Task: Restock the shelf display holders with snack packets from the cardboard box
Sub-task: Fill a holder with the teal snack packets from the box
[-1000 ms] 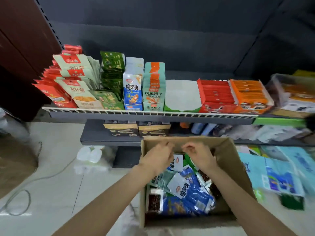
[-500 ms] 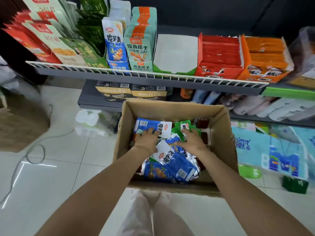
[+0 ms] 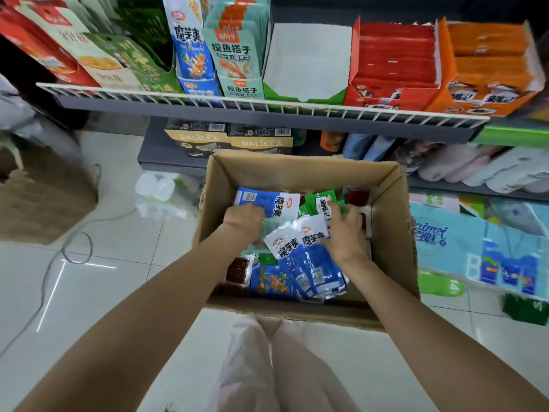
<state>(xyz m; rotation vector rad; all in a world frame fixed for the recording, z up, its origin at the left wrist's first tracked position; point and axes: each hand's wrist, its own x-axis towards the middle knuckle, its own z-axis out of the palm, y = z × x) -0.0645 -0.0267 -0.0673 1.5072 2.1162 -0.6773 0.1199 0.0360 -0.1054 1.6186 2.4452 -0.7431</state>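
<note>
I see little change since half a second ago: my left hand (image 3: 243, 220) still grips one blue-and-white snack packet (image 3: 267, 200) inside the brown cardboard box (image 3: 297, 171), my right hand (image 3: 344, 230) now pinching two more blue-and-white packets (image 3: 300, 242).

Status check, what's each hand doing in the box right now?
Left hand grips a blue-and-white snack packet. Right hand pinches a green packet. Both inside the cardboard box. Empty green display holder waits on the shelf; nothing blocking.
</note>
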